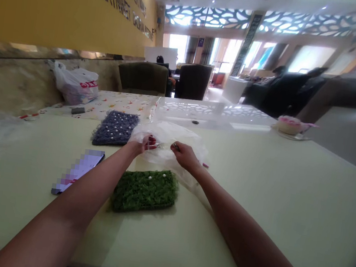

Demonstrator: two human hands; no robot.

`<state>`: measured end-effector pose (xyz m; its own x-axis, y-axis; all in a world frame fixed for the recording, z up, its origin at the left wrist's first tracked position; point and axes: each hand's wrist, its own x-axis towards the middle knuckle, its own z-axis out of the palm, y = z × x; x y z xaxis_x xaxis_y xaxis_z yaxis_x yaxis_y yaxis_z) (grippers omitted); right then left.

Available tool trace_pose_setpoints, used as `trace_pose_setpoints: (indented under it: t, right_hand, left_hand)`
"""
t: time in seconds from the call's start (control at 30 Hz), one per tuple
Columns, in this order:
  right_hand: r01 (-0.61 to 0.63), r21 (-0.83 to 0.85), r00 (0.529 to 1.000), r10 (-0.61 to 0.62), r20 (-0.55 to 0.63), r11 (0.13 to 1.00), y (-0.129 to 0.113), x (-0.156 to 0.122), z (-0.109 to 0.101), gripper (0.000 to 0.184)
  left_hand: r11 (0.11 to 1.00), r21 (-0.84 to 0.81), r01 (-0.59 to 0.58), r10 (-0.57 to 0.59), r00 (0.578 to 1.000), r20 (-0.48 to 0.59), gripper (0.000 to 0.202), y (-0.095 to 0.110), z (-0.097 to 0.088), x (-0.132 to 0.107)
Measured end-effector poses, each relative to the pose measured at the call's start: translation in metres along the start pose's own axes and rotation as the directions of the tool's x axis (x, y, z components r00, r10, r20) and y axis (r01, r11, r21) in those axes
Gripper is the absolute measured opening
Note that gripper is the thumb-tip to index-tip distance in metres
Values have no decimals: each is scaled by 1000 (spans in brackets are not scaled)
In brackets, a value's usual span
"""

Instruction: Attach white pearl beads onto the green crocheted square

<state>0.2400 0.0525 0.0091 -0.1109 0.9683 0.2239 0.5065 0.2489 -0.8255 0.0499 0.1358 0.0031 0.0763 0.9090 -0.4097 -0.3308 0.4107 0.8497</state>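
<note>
While L hand [144, 143] & R hand [184, 154] each pinch the crumpled clear plastic bag [169, 133] over the pale tabletop [255, 196] — just behind the green tufted rectangular mat [146, 189] — thin film could tear, or slip free, if pulled apart too hard.

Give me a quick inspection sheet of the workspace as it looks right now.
Surface: pale glossy table; patterned cloth at its far end.
Job's things: clear plastic bag, pinched between both hands.
Clutter: green beaded pad under the forearms, purple beaded pad, phone, white carrier bag, pink cup.
Grippers: left hand and right hand both closed on the bag.
Cables: nothing seen.
Surroundings: armchairs, blurred seated people, yellow lettered wall.
</note>
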Motion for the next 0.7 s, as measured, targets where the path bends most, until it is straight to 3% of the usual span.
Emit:
trace_pose_setpoints:
  t: [0.1, 0.23, 0.37, 0.5, 0.7]
  right_hand:
    - [1, 169, 1000, -1, -1, 986, -11, 2, 3, 6]
    - [-76, 386, 993, 34, 114, 919, -25, 6, 9, 12]
    - [-161, 444, 986, 121, 116, 882, -27, 3, 8, 9]
    - [-186, 467, 982, 154, 105, 864, -29, -13, 11, 16]
    - [-233, 597, 966, 112, 233, 768, -37, -49, 7, 28]
  left_hand:
    - [1000, -18, -21, 21, 999, -33, 33, 2, 13, -2]
    - [998, -49, -48, 46, 998, -36, 27, 5, 26, -7]
    - [995, -70, -75, 72, 997, -40, 18, 8, 27, -21]
    - [985, -113, -133, 136, 991, 16, 19, 5, 29, -49]
    - [972, -135, -193, 214, 963, 164, 10, -9, 24, -101]
